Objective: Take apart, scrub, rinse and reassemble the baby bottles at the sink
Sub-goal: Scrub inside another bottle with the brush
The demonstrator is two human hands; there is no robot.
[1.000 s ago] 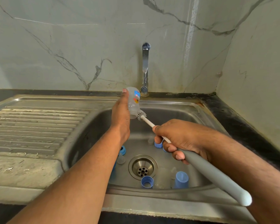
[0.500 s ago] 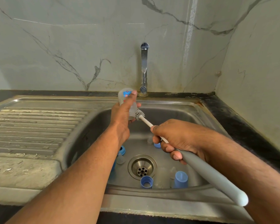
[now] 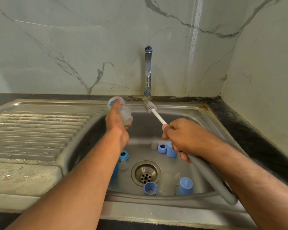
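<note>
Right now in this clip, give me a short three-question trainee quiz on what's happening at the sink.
1. True or false: the brush head is inside the bottle.
2. Which hand holds the brush handle? A) left hand B) right hand C) neither
3. Fill in: the loose blue caps and rings, such as the cap near the front, lie in the ______.

Key
1. False: the brush head is out in the air below the tap, apart from the bottle gripped by the left hand.
2. B: the right hand.
3. sink basin, around the drain.
</note>
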